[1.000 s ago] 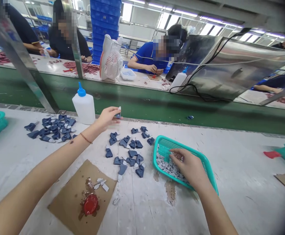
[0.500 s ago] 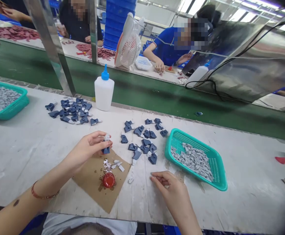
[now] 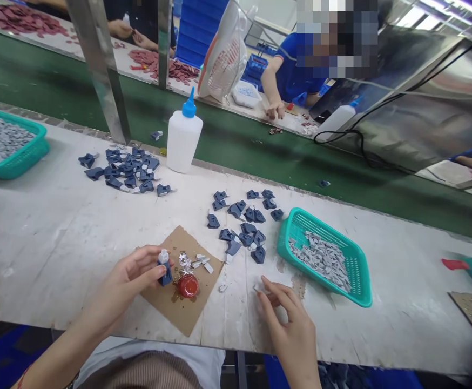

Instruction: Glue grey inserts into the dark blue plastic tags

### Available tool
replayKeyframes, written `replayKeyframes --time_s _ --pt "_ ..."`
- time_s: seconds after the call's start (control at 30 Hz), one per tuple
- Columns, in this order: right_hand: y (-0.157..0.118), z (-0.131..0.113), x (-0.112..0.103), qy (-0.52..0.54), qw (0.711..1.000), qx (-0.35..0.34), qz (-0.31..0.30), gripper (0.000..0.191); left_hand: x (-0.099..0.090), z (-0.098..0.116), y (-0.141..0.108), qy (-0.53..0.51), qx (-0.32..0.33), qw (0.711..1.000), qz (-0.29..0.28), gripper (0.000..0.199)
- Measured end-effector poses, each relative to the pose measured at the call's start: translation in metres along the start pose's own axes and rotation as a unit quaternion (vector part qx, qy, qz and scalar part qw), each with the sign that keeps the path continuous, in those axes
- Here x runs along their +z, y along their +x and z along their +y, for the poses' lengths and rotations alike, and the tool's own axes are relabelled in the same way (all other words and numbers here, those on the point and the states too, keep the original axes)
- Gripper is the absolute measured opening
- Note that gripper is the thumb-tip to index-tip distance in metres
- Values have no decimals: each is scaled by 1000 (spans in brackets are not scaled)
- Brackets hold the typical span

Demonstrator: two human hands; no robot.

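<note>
My left hand (image 3: pixel 134 278) pinches a dark blue plastic part with a light grey piece on its top (image 3: pixel 165 274), held upright over the left edge of a brown cardboard sheet (image 3: pixel 189 319). On the cardboard are a red cap with wet liquid (image 3: pixel 188 286), crumpled shiny bits (image 3: pixel 184 261) and several small grey pieces (image 3: pixel 202 262). To the right, my right hand (image 3: pixel 288 319) has thumb and forefinger closed on a small grey piece (image 3: pixel 256 288), just above the white tabletop. Another small pale piece (image 3: pixel 222 288) lies between the hands.
Dark blue parts lie in a left group (image 3: pixel 128 168) and a middle group (image 3: pixel 247 229). A white bottle with blue nozzle (image 3: pixel 183 138) stands behind. Green baskets of grey pieces stand right (image 3: pixel 363 294) and left (image 3: pixel 37 148). Beyond a green strip (image 3: pixel 236 146), co-workers sit.
My left hand has come down and nearer to me with the dark blue part, now beside the red cap. My right hand stays near the right basket, the grey piece now showing at its fingertips.
</note>
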State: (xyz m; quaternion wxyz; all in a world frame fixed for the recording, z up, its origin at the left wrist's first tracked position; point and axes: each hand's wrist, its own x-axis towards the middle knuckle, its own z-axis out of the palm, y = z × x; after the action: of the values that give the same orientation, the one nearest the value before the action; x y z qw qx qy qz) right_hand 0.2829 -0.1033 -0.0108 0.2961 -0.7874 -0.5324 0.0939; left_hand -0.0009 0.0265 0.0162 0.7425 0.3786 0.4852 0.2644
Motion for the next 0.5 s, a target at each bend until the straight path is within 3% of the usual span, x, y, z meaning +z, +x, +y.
replayKeyframes --time_s 0.37,0.5 --pt "8 -5 -5 -34 998 -8 -48 30 1 -11 -8 -74 -16 997 -4 31" --pt "12 -23 -5 -29 998 -22 -45 24 -1 -12 -8 -66 -19 997 -37 26"
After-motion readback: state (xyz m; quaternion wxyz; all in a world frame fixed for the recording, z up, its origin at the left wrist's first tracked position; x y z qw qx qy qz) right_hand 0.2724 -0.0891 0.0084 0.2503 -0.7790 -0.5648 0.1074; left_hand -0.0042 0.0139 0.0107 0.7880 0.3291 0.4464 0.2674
